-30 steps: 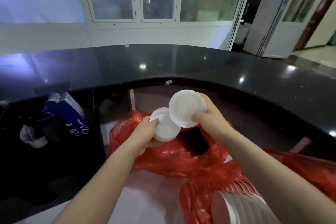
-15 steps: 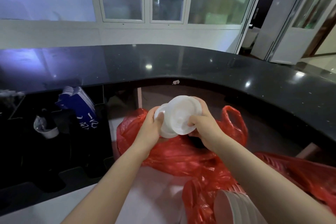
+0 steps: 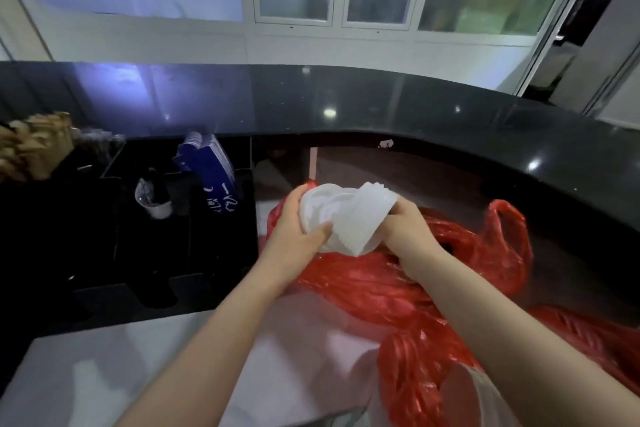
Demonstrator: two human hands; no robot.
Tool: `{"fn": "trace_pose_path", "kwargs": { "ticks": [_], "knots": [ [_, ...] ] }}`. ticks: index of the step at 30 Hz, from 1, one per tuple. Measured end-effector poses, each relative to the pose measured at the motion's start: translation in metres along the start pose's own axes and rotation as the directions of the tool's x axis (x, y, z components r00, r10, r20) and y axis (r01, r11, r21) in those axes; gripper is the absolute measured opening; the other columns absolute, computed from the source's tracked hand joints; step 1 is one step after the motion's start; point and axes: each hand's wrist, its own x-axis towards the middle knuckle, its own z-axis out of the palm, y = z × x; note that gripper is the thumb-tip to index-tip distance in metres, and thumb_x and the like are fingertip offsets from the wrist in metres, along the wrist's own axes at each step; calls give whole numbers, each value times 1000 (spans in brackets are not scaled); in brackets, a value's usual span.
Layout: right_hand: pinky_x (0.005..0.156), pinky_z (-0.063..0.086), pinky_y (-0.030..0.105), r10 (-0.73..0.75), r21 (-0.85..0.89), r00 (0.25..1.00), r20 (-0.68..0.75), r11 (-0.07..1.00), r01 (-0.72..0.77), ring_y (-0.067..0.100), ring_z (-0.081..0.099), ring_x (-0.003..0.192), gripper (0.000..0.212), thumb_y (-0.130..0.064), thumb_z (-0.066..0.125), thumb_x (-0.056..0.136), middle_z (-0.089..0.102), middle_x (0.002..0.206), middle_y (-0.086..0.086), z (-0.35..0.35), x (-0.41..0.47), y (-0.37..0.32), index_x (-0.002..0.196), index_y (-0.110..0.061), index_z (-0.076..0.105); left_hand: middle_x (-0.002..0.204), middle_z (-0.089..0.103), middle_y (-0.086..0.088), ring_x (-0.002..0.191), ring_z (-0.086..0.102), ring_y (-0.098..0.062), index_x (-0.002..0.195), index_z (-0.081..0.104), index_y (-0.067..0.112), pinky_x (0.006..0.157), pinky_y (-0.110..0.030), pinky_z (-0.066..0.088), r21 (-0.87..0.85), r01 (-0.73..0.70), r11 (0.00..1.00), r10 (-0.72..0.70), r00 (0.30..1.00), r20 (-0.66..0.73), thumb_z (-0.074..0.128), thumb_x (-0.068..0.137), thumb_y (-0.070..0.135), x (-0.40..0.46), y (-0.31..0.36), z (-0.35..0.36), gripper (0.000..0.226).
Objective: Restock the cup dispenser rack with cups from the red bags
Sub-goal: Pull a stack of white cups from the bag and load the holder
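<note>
Stood right there watching this. The person had two short stacks of white ribbed plastic cups [image 3: 341,218] pressed together over the crumpled red plastic bag [image 3: 408,284]. Left hand [image 3: 294,229] was curled round the left stack, thumb across its face; right hand [image 3: 403,227] gripped the other stack from below, tilted so its ribbed side showed.

If you ask me, the trick here was lining the rims up square before nesting, or they'd jam crooked. The black compartmented dispenser rack [image 3: 145,218] sat off to the left with a blue paper cup sleeve [image 3: 207,173] leaning in it, so one tidy stack would drop in easier.
</note>
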Motion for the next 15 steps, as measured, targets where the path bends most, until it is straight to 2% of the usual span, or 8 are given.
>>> {"fn": "trace_pose_path", "kwargs": {
  "ticks": [3,6,8,10,13,15],
  "knots": [
    [91,51,37,-95,1,992,81,995,96,19,60,102,34,3,47,96,63,120,12,21,-7,-6,126,-6,56,125,53,3,111,54,-11,132,40,27,95,-29,47,17,50,999,-49,996,-71,70,80,6,-11,-10,-13,64],
    [76,55,25,-204,11,977,64,979,204,11,63,84,34,8,45,92,68,99,2,50,-20,-11,109,-17,62,119,59,4,105,60,-14,133,42,27,90,-40,53,-33,147,989,-149,983,-105,69,83,14,-24,-20,-29,59],
    [65,54,22,-192,21,980,56,981,191,12,61,74,32,8,46,89,67,82,-2,69,-23,-14,91,-18,65,117,61,5,104,62,-18,130,45,30,85,-47,56,-75,181,981,-188,977,-104,71,82,25,-33,-25,-42,55],
    [58,50,23,-134,-9,990,41,991,134,15,58,68,36,4,46,89,63,70,-4,87,-25,-20,70,-21,64,114,61,8,101,63,-16,126,46,33,79,-43,58,-119,189,975,-205,970,-133,71,79,31,-43,-28,-59,54],
    [51,45,18,-81,68,996,37,995,79,7,59,65,30,-4,46,90,63,73,-10,109,-34,-30,76,-27,58,110,59,9,96,63,-14,122,45,33,62,-33,59,-162,186,969,-214,961,-175,64,75,26,-62,-31,-88,51],
    [52,45,18,-115,101,992,45,989,110,3,61,68,31,-2,46,85,65,76,-12,122,-44,-38,80,-30,58,108,57,8,95,61,-15,121,44,31,60,-34,58,-170,185,968,-219,953,-211,56,74,19,-76,-34,-111,50]
  ]
}}
